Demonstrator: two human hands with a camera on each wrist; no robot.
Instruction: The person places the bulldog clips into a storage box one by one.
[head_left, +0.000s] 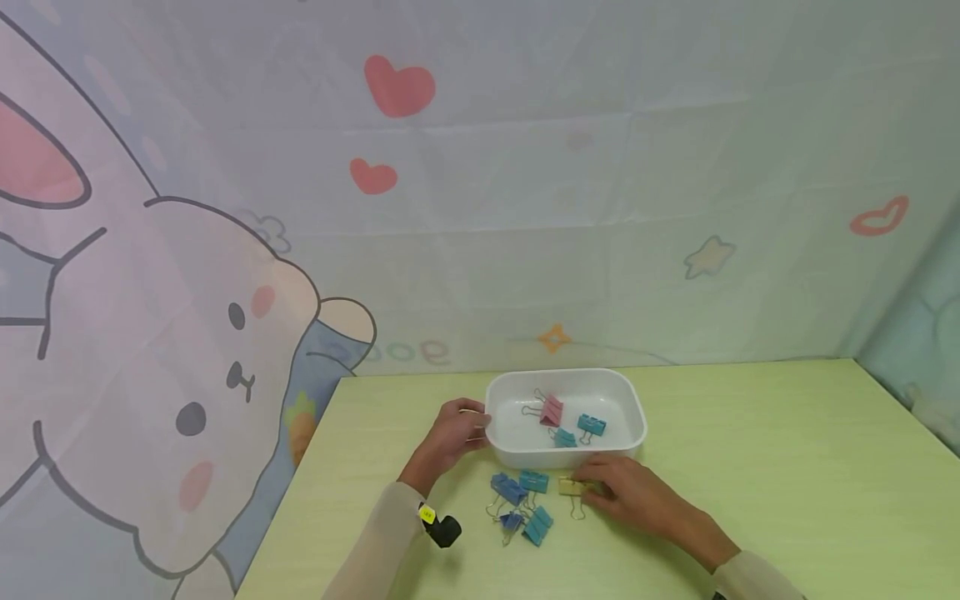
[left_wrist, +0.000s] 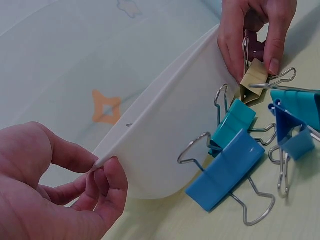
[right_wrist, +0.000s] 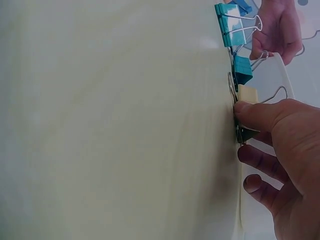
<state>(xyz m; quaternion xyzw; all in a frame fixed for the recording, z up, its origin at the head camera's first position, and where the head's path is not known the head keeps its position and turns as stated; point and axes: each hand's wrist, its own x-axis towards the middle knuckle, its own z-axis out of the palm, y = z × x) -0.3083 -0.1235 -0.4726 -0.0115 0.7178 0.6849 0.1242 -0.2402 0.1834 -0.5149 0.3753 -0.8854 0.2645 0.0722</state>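
My left hand [head_left: 455, 433] pinches the left rim of a white plastic tray [head_left: 517, 458], thumb and fingers on either side of the edge in the left wrist view. In front of the tray, my right hand [head_left: 630, 492] holds a yellow binder clip [head_left: 568, 487] between thumb and fingers, low by the table. Left of it lie a teal binder clip [head_left: 534, 481], a blue one [head_left: 508, 488], a smaller dark blue one [head_left: 512, 522] and another teal one [head_left: 537, 526]. Inside the tray are a pink binder clip [head_left: 551, 410] and two teal ones [head_left: 592, 424].
The pale yellow-green table [head_left: 750, 433] reaches back to a hanging cloth [head_left: 525, 250] printed with hearts, stars and a large rabbit. A black wrist camera [head_left: 444, 531] sits by the left sleeve.
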